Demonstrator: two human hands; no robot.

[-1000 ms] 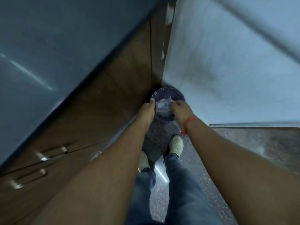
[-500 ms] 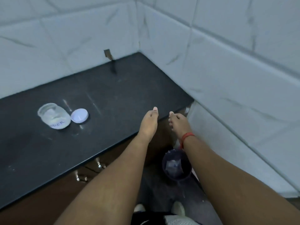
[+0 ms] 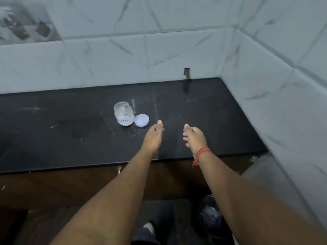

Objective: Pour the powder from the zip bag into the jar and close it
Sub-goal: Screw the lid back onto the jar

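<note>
bin: a dark bin stands on the floor at 5 o'clock, partly behind the right forearm; something pale lies inside it, too blurred to name, and a second ago both hands were down at it with a pale packet that looked like the zip bag.
right hand: the right hand has come up over the tabletop, a red thread at its wrist; its grip is loose, fingers relaxed and holding nothing.
left hand: the left hand has risen beside it, well apart; its grip is likewise slack and empty, thumb tip pointing toward 11 o'clock.
lid: the white lid lies flat on the tabletop, just off the left thumb tip at 11 o'clock and touching or nearly touching the jar.
jar: the clear jar stands upright and uncapped at 9 o'clock of the lid, with pale powder in it.
meaning: pouring looks finished and the bag discarded; what remains, I judge, is capping the jar, with the left hand nearest the lid.
</note>
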